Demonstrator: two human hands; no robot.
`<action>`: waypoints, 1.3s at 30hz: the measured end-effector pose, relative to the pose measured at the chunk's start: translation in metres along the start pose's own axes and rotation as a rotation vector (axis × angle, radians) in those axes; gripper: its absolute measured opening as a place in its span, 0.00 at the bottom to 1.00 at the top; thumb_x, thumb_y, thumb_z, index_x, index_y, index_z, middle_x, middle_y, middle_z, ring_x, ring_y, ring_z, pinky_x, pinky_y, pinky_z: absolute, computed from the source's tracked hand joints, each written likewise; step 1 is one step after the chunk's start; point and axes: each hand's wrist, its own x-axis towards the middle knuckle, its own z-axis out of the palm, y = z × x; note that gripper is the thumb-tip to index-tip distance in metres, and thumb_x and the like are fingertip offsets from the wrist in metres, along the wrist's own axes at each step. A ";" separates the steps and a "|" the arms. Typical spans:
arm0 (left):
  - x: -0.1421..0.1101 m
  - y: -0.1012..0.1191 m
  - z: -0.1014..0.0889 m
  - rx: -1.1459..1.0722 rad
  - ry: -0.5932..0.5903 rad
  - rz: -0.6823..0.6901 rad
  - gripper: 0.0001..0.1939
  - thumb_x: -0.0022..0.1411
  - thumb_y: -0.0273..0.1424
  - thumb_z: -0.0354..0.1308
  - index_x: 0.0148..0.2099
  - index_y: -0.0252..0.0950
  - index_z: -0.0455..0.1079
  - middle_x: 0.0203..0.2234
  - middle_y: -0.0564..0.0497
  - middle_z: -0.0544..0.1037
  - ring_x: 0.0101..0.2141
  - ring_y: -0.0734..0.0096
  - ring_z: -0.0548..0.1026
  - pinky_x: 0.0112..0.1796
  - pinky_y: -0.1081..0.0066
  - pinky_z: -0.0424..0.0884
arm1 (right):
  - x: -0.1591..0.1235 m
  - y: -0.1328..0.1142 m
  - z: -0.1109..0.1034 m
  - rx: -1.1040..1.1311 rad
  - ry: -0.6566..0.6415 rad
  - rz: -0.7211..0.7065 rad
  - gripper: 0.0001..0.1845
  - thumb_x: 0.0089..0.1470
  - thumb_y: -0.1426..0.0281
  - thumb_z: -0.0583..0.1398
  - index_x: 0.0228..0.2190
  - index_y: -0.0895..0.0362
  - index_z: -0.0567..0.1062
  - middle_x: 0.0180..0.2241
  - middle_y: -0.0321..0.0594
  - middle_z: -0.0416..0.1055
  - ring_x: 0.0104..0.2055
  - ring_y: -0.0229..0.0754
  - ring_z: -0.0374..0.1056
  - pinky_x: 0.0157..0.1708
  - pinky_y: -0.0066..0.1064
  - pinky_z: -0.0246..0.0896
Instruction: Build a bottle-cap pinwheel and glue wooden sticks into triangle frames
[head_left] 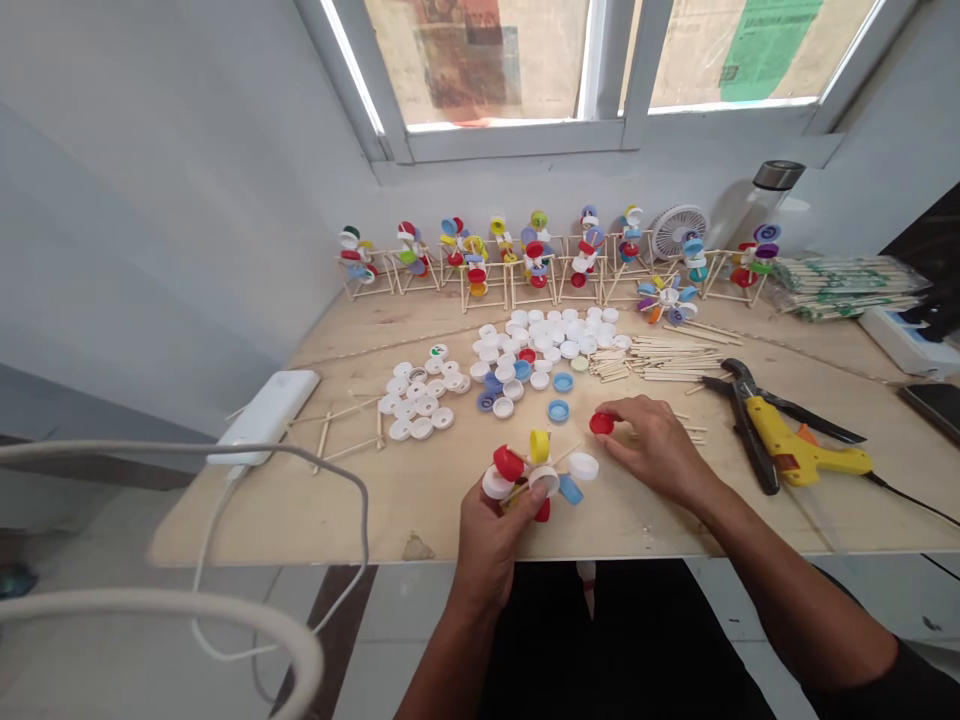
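Observation:
My left hand (pixel 491 530) is closed on a small wheel of bottle caps (pixel 536 468), with red, yellow, white and blue caps fixed on thin sticks, held just above the front of the wooden table (pixel 300 510). My right hand (pixel 656 445) rests on the table to the right of the wheel, its fingertips pinching a single red cap (pixel 601 423). Loose white, blue and red caps (pixel 540 345) lie in a heap behind both hands.
A second group of white caps (pixel 420 395) lies left of centre beside a stick frame (pixel 349 430). Finished cap wheels (pixel 525 255) line the wall. Sticks (pixel 667 358), pliers (pixel 742 420) and a yellow glue gun (pixel 799 450) lie right; a white power strip (pixel 262 415) lies left.

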 end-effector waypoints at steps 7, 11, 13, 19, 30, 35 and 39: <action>0.000 0.000 0.000 0.157 -0.065 0.011 0.17 0.43 0.35 0.70 0.36 0.33 0.74 0.30 0.50 0.78 0.32 0.70 0.74 0.36 0.72 0.69 | -0.013 -0.017 -0.043 0.426 -0.079 -0.049 0.14 0.57 0.64 0.56 0.45 0.53 0.71 0.42 0.41 0.73 0.46 0.43 0.66 0.45 0.37 0.61; -0.001 0.001 0.000 0.212 -0.094 0.021 0.17 0.44 0.35 0.69 0.36 0.34 0.73 0.29 0.51 0.78 0.32 0.70 0.74 0.35 0.72 0.69 | -0.012 -0.019 -0.045 0.451 -0.163 -0.069 0.16 0.57 0.63 0.56 0.47 0.52 0.71 0.45 0.41 0.72 0.48 0.43 0.64 0.47 0.37 0.60; -0.002 0.003 -0.001 0.227 -0.103 0.027 0.17 0.44 0.36 0.69 0.36 0.34 0.73 0.29 0.51 0.78 0.32 0.70 0.74 0.35 0.72 0.70 | -0.010 -0.018 -0.044 0.449 -0.187 -0.076 0.17 0.58 0.62 0.56 0.47 0.52 0.71 0.45 0.40 0.72 0.49 0.43 0.64 0.49 0.38 0.59; -0.002 0.008 0.001 0.274 -0.125 0.043 0.17 0.43 0.36 0.69 0.35 0.33 0.74 0.28 0.50 0.78 0.30 0.69 0.73 0.32 0.72 0.70 | -0.008 -0.018 -0.045 0.440 -0.259 -0.124 0.15 0.59 0.62 0.55 0.46 0.53 0.72 0.44 0.40 0.72 0.48 0.42 0.64 0.48 0.37 0.58; -0.003 0.010 0.001 0.307 -0.170 0.040 0.18 0.44 0.35 0.69 0.38 0.33 0.74 0.30 0.49 0.78 0.32 0.67 0.75 0.34 0.71 0.71 | -0.008 -0.022 -0.046 0.362 -0.289 -0.187 0.15 0.59 0.62 0.56 0.45 0.54 0.71 0.40 0.41 0.72 0.44 0.43 0.65 0.45 0.37 0.58; -0.004 0.012 0.001 0.318 -0.178 0.028 0.18 0.44 0.35 0.69 0.38 0.33 0.74 0.30 0.50 0.79 0.32 0.66 0.75 0.34 0.71 0.71 | -0.008 -0.026 -0.046 0.353 -0.298 -0.178 0.14 0.59 0.63 0.56 0.44 0.56 0.72 0.39 0.42 0.72 0.44 0.43 0.65 0.45 0.38 0.58; -0.004 0.012 0.002 0.324 -0.178 0.022 0.19 0.44 0.36 0.69 0.38 0.33 0.74 0.30 0.49 0.79 0.33 0.66 0.76 0.35 0.70 0.72 | -0.009 -0.027 -0.045 0.344 -0.298 -0.177 0.14 0.59 0.64 0.56 0.43 0.57 0.72 0.40 0.43 0.72 0.43 0.43 0.65 0.45 0.38 0.58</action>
